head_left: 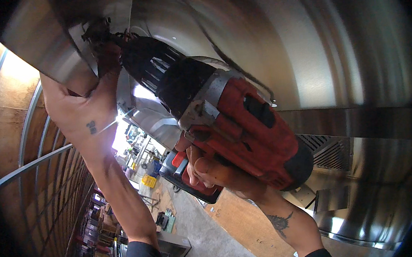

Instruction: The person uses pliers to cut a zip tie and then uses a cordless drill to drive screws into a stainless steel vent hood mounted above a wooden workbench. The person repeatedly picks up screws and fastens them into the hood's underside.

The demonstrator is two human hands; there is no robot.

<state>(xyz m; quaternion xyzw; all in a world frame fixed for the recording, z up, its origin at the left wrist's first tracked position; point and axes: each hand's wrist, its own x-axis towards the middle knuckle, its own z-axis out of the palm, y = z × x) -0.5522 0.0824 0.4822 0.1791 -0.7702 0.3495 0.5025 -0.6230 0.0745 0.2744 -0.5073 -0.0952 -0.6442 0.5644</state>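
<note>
My right hand (209, 171) is wrapped round the handle of a red and black cordless drill (258, 125). The drill's black chuck end tilts up and left, and its battery sits low beside my fingers. Raised at the upper left, my left hand (82, 103) grips the edge of a shiny sheet metal panel (59, 48). Its thumb reaches close to the drill's tip, where small dark parts show. Shadow and the panel hide most of the left fingers, and I cannot make out what the tip touches.
Large curved-looking stainless surfaces (305, 40) fill the top and right. A slatted vent (332, 153) lies at the right. Below are a brown board (241, 226) on a concrete floor (194, 234), a metal box (174, 250), a yellow crate (148, 180) and cluttered benches. A framed wall (20, 136) runs up the left.
</note>
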